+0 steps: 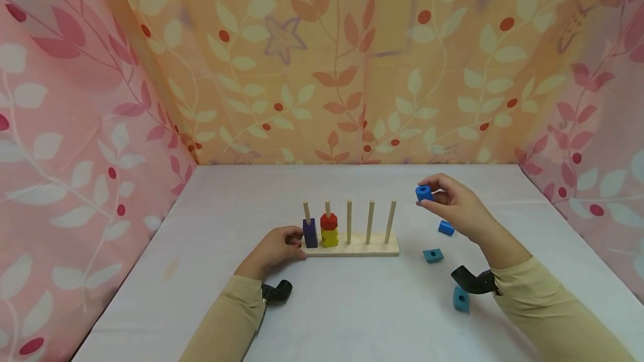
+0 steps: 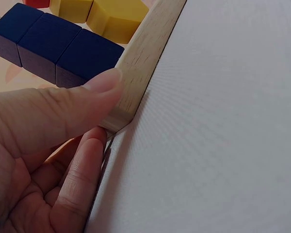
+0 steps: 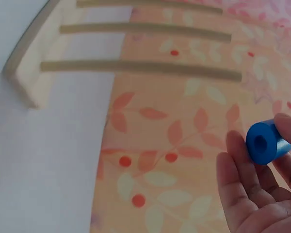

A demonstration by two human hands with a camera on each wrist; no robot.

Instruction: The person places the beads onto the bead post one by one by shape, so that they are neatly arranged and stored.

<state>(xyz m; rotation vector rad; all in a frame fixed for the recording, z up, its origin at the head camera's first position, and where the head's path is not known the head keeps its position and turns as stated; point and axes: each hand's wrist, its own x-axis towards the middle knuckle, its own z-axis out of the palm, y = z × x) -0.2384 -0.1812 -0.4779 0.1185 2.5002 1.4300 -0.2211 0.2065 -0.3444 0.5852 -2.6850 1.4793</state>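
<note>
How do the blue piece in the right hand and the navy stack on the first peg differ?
The blue cylinder is round and bright; the navy stack is square and dark. The cylinder is held off the table in the right hand; the stack sits threaded on its peg. Both are holed wooden pieces.

I can read no words, numbers or labels anywhere; the curtain (image 1: 322, 60) carries only printed leaves and berries, though fine print might escape these soft views.
</note>
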